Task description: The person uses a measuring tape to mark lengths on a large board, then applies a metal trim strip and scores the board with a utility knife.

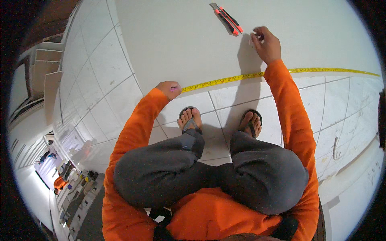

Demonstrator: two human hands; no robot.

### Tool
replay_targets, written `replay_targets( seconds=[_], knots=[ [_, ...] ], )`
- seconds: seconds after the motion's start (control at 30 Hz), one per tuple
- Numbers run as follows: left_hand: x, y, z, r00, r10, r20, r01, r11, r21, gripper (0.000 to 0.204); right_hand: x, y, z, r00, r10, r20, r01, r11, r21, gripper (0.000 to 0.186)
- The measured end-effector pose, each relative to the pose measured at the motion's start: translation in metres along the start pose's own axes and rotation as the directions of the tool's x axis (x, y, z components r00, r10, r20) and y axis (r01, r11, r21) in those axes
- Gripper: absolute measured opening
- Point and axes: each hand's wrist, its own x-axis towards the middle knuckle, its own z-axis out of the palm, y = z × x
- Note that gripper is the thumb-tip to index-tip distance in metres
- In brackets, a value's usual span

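Observation:
A large pale grey board (177, 44) lies flat on the floor in front of me. Along its near edge runs a yellow tape measure (217, 82), stretched far out to the right. My left hand (169, 89) is closed at the tape's left end, by the board's near left corner. My right hand (267, 45) is over the board beyond the tape, its fingers curled in a pinch; a small pale bit shows at the fingertips, too small to name. The right sleeve passes over the tape. Just left of that hand lies a red and black utility knife (227, 19).
I squat on white floor tiles (104, 76), my sandalled feet (190, 119) close to the board's near edge. Boards and panels (51, 94) stand at the far left. Cluttered shelving (78, 197) is at lower left, and a pale wall base (354, 168) at right.

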Motion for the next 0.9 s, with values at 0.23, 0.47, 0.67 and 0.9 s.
replay_targets(
  seconds=[0.23,0.47,0.67,0.9],
  knots=[
    [0.001,0.012,0.011,0.999,-0.03,-0.04,0.031,0.999,0.02,0.029,0.044,-0.044,0.052,0.992,-0.064,0.105,0.096,0.938,-0.333,0.052],
    [-0.01,0.021,0.016,0.998,-0.056,-0.037,0.057,0.998,0.041,0.032,-0.006,-0.003,-0.017,0.945,0.177,0.273,-0.313,0.726,0.612,0.07],
    [0.018,0.025,0.019,1.0,0.024,-0.002,-0.024,0.998,0.051,0.033,-0.116,0.081,-0.107,0.845,0.45,0.29,-0.378,0.119,0.918,0.051],
    [0.054,0.051,0.027,0.99,0.054,0.127,-0.049,0.998,-0.044,0.032,-0.235,0.083,-0.104,0.748,0.562,0.354,-0.363,-0.1,0.926,0.04]
  ],
)
